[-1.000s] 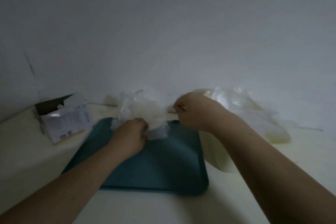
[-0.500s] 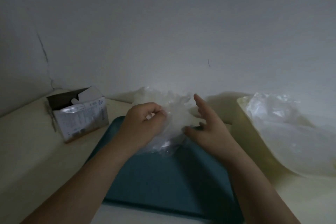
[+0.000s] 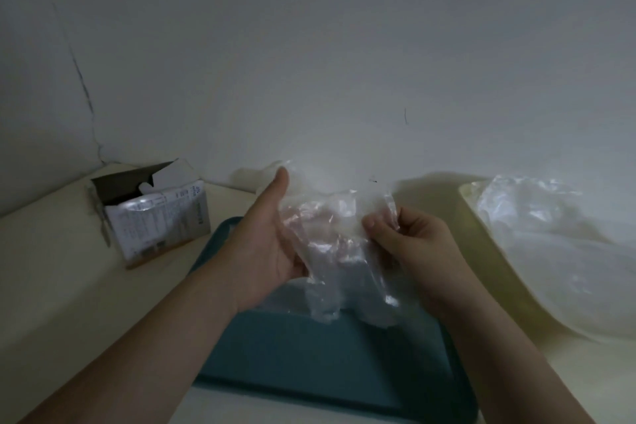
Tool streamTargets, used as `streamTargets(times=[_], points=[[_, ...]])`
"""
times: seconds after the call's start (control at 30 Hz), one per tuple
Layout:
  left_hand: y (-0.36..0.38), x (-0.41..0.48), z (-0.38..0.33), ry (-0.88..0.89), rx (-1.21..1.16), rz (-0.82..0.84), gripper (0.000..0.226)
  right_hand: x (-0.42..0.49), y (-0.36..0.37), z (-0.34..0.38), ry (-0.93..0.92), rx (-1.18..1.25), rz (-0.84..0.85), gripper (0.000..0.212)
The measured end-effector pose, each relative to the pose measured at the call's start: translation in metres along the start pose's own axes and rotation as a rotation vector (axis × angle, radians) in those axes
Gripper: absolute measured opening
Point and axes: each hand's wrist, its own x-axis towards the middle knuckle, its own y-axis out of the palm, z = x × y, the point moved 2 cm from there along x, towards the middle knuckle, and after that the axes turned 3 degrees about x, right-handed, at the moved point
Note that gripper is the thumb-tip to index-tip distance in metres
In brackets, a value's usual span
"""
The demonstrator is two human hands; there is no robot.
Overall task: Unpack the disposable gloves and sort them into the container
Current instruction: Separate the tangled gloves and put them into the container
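Observation:
A crumpled bunch of clear disposable gloves (image 3: 335,251) hangs in the air above the teal tray (image 3: 323,365). My left hand (image 3: 265,237) holds its left side, thumb up, fingers hidden behind the plastic. My right hand (image 3: 409,241) pinches the bunch's upper right edge between thumb and curled fingers. To the right stands a yellowish container (image 3: 488,251) with more clear gloves (image 3: 557,244) heaped in it.
An opened cardboard glove box (image 3: 155,213) with a packet inside stands at the left on the cream table (image 3: 55,286), near the wall corner. The white wall rises close behind everything.
Both hands have lifted the bunch of gloves off the tray. My right hand, open half a second ago, now pinches its edge. The view has swung left and closer.

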Motion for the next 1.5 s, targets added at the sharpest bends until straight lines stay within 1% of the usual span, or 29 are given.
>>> streamTargets(times=[0.07, 0.1, 0.13, 0.2, 0.23, 0.27, 0.33, 0.4, 0.47, 0.57, 0.67, 0.7, 0.8, 0.87, 0.93, 1.03, 1.1, 1.2, 1.27, 1.4, 1.5], points=[[0.0, 0.001, 0.002, 0.002, 0.107, 0.017, 0.095, 0.002, -0.002, -0.004, 0.005, -0.001, -0.048, 0.034], [-0.003, 0.002, 0.003, 0.02, 0.193, -0.019, 0.097, 0.004, -0.003, -0.006, 0.023, 0.017, -0.066, 0.034], [-0.003, 0.002, 0.005, 0.058, 0.304, -0.055, 0.089, 0.004, -0.004, -0.007, 0.043, 0.038, -0.072, 0.03], [-0.008, 0.004, 0.007, 0.175, 0.501, -0.161, 0.047, 0.005, -0.003, -0.008, 0.065, 0.085, -0.048, 0.024], [-0.009, 0.004, 0.008, 0.214, 0.545, -0.182, 0.031, 0.005, -0.003, -0.008, 0.067, 0.103, -0.026, 0.025], [-0.01, 0.003, 0.01, 0.234, 0.555, -0.186, 0.023, 0.005, -0.003, -0.008, 0.067, 0.12, -0.003, 0.024], [-0.008, 0.002, 0.01, 0.252, 0.524, -0.17, 0.018, 0.003, -0.003, -0.007, 0.075, 0.165, 0.046, 0.024], [-0.007, 0.003, 0.009, 0.253, 0.422, -0.175, 0.02, 0.003, -0.004, -0.009, 0.09, 0.188, 0.053, 0.028], [-0.009, 0.005, 0.008, 0.238, 0.384, -0.199, 0.029, 0.004, -0.006, -0.011, 0.089, 0.157, -0.019, 0.03], [-0.016, 0.007, 0.004, 0.205, 0.42, -0.204, 0.039, 0.006, -0.012, -0.01, 0.037, 0.044, -0.168, 0.037], [-0.023, 0.004, -0.005, 0.171, 0.478, -0.203, 0.053, 0.004, -0.015, -0.005, -0.005, -0.011, -0.268, 0.034], [-0.023, 0.001, -0.008, 0.166, 0.507, -0.196, 0.055, 0.003, -0.015, -0.003, -0.024, -0.051, -0.288, 0.033], [-0.024, -0.003, -0.015, 0.201, 0.586, -0.209, 0.044, 0.0, -0.008, 0.007, -0.106, -0.139, -0.311, 0.038], [-0.021, -0.009, -0.018, 0.243, 0.576, -0.218, 0.028, -0.007, -0.002, 0.02, -0.169, -0.196, -0.292, 0.041], [-0.015, -0.015, -0.016, 0.267, 0.549, -0.219, 0.016, -0.017, 0.0, 0.039, -0.233, -0.206, -0.287, 0.038], [-0.003, -0.02, -0.01, 0.3, 0.549, -0.248, 0.015, -0.031, -0.001, 0.065, -0.26, -0.089, -0.267, 0.024], [0.014, -0.02, -0.008, 0.327, 0.585, -0.229, 0.02, -0.038, -0.012, 0.084, -0.269, -0.073, -0.256, 0.019], [0.038, -0.022, -0.009, 0.321, 0.519, -0.206, 0.019, -0.043, -0.039, 0.111, -0.258, -0.192, -0.255, 0.019], [0.056, -0.023, -0.007, 0.298, 0.517, -0.142, 0.019, -0.05, -0.071, 0.132, -0.264, -0.29, -0.281, 0.017], [0.079, -0.03, -0.015, 0.308, 0.581, -0.063, 0.023, -0.052, -0.133, 0.155, -0.225, -0.564, -0.35, 0.015], [0.101, -0.041, -0.029, 0.345, 0.535, 0.021, 0.026, -0.04, -0.171, 0.154, -0.179, -0.778, -0.401, 0.015]])
